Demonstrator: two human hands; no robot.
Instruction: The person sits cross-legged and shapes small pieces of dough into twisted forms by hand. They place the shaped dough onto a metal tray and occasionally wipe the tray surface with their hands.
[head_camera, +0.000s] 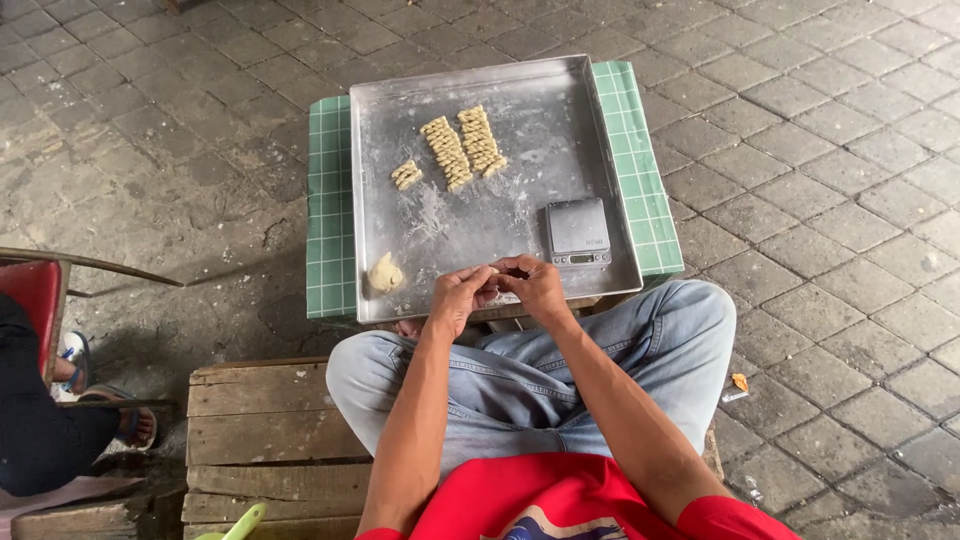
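You sit over grey paving stones, with a green checked table (330, 200) ahead of your knees carrying a floured metal tray (530, 95). On the tray's near right rests a small grey scale (578, 231); far across it lie rows of shaped dough pieces (462, 147), and a dough lump (385, 273) sits near left. Your left hand (460, 297) and right hand (537, 285) meet at the tray's near edge, fingertips pinched together on a small dough bit (492, 270).
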